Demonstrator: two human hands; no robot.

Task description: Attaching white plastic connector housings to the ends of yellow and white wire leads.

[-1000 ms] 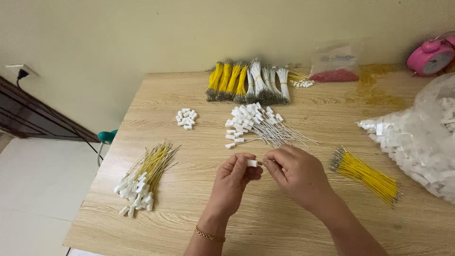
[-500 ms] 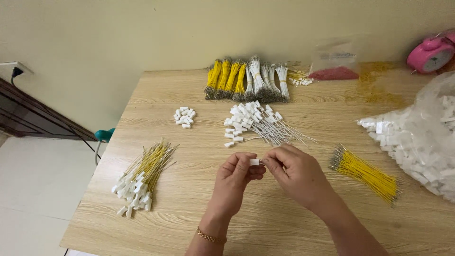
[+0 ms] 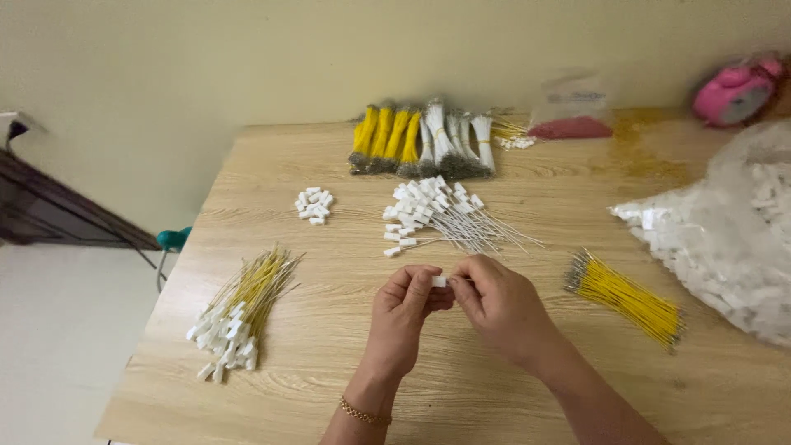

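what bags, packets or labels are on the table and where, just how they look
Small clear plastic bag: back edge of the table, against the wall; crumpled, pinkish-red contents at its bottom.
Large clear plastic bag: right edge of the table; bulging, full of small white pieces.
No screens or signs in view; any print on the small bag is too blurred to tell.

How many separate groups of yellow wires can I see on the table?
3. One loose bundle lies right of the hands; one pile with white connectors lies at the left; tied yellow bunches stand at the back near the wall. More may be hidden.
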